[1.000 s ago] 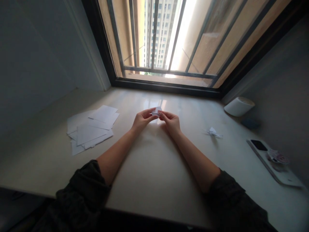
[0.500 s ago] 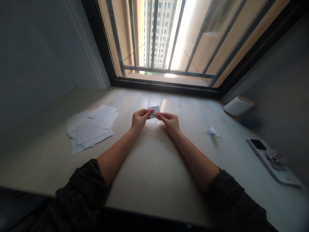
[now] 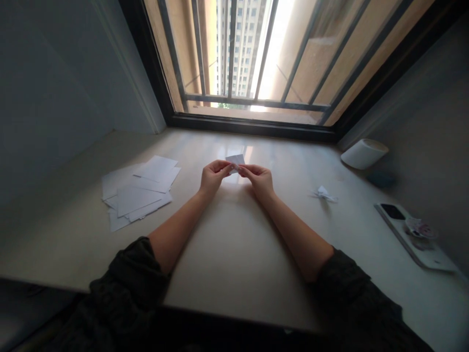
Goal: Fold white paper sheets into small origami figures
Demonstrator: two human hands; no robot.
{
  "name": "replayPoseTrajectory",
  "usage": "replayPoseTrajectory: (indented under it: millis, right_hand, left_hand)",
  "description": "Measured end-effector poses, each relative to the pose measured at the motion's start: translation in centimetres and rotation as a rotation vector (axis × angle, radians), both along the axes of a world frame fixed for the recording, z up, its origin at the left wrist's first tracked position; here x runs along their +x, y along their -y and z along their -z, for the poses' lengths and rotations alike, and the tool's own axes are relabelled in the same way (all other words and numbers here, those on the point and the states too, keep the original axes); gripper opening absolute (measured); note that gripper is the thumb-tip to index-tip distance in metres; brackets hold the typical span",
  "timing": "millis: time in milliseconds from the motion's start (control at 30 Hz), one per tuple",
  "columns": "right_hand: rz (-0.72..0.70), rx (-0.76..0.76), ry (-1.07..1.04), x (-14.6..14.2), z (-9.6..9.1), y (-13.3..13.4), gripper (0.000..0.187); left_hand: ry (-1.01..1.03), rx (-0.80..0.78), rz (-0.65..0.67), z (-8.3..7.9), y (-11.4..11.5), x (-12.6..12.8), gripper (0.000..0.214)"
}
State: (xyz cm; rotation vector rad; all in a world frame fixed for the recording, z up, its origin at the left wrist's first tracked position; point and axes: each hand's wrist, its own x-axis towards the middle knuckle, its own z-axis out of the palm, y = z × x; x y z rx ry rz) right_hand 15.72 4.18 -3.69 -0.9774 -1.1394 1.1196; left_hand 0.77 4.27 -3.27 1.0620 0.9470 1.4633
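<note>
A small piece of white paper (image 3: 235,159) is held up between my two hands, over the far middle of the white counter (image 3: 234,264). My left hand (image 3: 213,175) pinches it from the left with thumb and fingers. From the right, my right hand (image 3: 259,177) pinches its near edge, its fingertips almost meeting those of the left. The fingers hide the paper's lower part, so I cannot tell how it is folded there.
Several loose white paper sheets (image 3: 141,193) lie overlapping on the left. To the right are a small folded paper shape (image 3: 323,193), a white cylindrical roll or cup (image 3: 364,153) on its side and a phone (image 3: 414,239) with a grip on its back. A barred window (image 3: 249,124) stands behind.
The view has shifted slightly. Both hands keep their pinch on the paper, and their fingertips have come a little closer together along its near edge.
</note>
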Motion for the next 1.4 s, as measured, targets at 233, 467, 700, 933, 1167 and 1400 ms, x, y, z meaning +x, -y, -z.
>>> replayPoseTrajectory:
  millis: [233,467,700,933,1167,1400]
  right_hand:
    - [0.016,-0.044,-0.071,-0.1,0.12,-0.07,0.039]
    - [-0.006,-0.063,-0.077,0.09,0.21,-0.15,0.039]
    - [-0.034,-0.053,-0.107,0.09,0.37,-0.21,0.038]
    - [-0.043,-0.049,-0.157,-0.08,0.09,0.01,0.035]
    - [-0.005,-0.046,-0.1,-0.12,0.12,-0.06,0.042]
    - [0.026,-0.044,-0.075,0.0,0.45,-0.28,0.042]
  left_hand:
    - [0.046,-0.036,0.013,-0.18,0.16,0.13,0.033]
    - [0.074,-0.058,-0.01,-0.23,0.1,0.2,0.038]
    - [0.074,-0.068,-0.02,-0.18,0.02,0.2,0.039]
    - [0.062,-0.056,-0.024,-0.29,0.18,0.24,0.038]
    - [0.002,-0.011,-0.024,-0.33,0.34,0.17,0.039]
    - [-0.023,0.02,-0.027,-0.17,0.21,0.21,0.048]
